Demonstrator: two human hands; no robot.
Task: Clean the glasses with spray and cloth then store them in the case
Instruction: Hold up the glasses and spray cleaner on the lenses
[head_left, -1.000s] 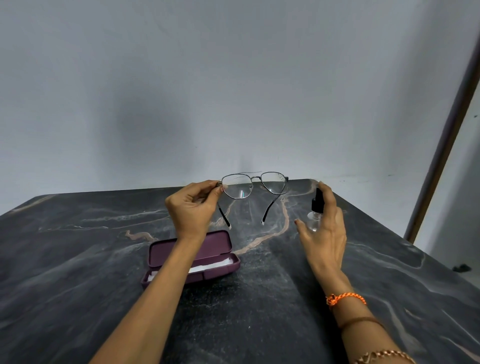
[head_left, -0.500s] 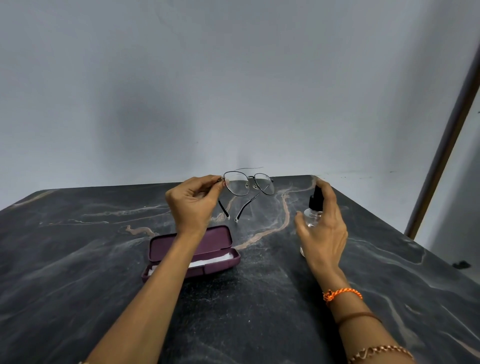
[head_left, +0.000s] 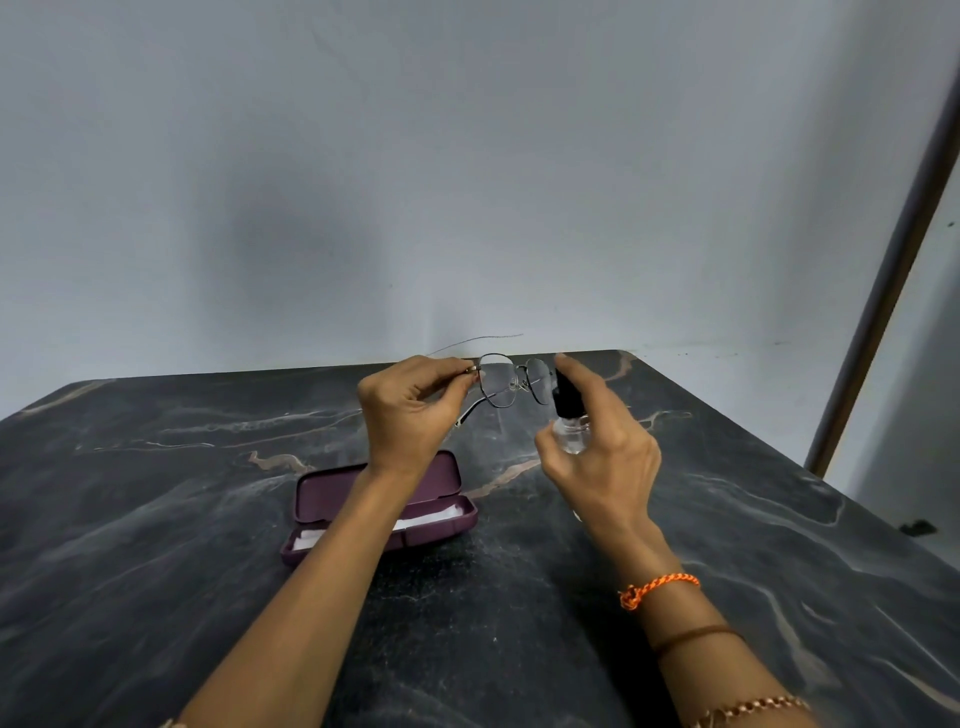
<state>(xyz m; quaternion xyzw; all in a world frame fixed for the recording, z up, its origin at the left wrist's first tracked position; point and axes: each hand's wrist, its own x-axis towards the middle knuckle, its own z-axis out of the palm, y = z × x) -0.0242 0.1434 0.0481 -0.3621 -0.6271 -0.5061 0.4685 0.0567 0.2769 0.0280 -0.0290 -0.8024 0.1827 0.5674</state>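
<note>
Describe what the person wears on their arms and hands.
Both forearms are bare, with no sleeves or gloves in view. The right wrist carries a braided orange thread bracelet, then a thin brown band further up, then a copper-coloured chain bracelet near the frame's bottom edge. The left hand and right hand show no rings.

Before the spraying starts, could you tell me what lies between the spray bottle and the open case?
In the head view, only bare marble table lies between the spray bottle and the case.
</note>
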